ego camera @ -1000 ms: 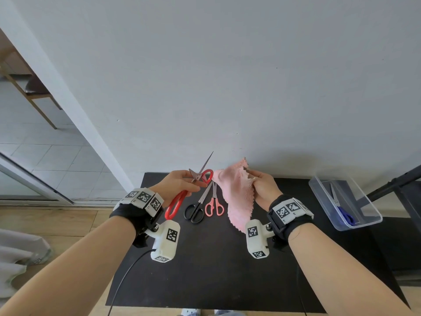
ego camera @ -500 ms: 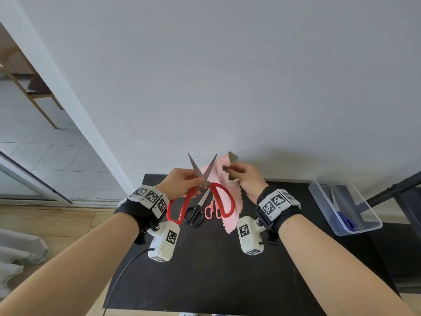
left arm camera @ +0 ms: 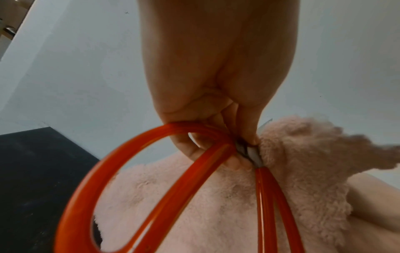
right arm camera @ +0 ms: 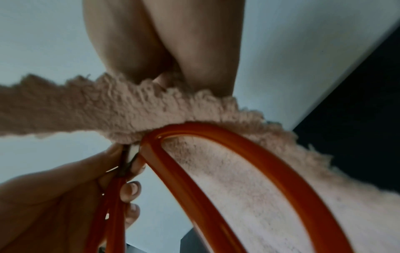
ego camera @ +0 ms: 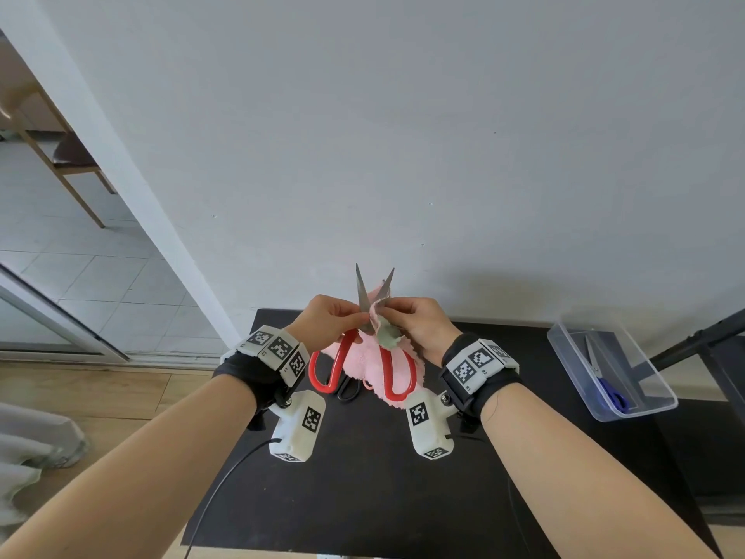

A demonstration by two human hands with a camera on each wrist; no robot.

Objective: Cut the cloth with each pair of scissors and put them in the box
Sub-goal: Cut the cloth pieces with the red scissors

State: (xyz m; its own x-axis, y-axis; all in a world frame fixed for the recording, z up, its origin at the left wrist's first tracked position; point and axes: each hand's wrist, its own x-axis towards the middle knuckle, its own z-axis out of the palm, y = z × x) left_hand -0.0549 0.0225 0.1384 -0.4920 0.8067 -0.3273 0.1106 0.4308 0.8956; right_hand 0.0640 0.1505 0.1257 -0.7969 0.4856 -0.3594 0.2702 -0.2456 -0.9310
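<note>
Large red-handled scissors (ego camera: 334,367) stand upright over the black table (ego camera: 363,478), blades spread and pointing up. My left hand (ego camera: 356,316) pinches them at the pivot (left arm camera: 246,150), and both red loops (left arm camera: 129,188) hang down. My right hand (ego camera: 389,310) pinches the top edge of the pink cloth (ego camera: 365,363), which lies between the blades and drapes behind the handles. In the right wrist view the fluffy cloth edge (right arm camera: 108,109) sits under my fingers (right arm camera: 129,65), with a red loop (right arm camera: 238,164) below. The clear plastic box (ego camera: 661,393) stands at the right.
Blue-handled scissors (ego camera: 614,395) lie inside the box. Black-handled scissors (ego camera: 348,391) lie on the table beneath the cloth, mostly hidden. A grey wall rises just behind the table. A dark stand leg (ego camera: 701,340) crosses at the far right.
The red scissors swung upright and their blades spread. My right hand brought the cloth leftward from beside the scissors into the blades, and both hands now meet.
</note>
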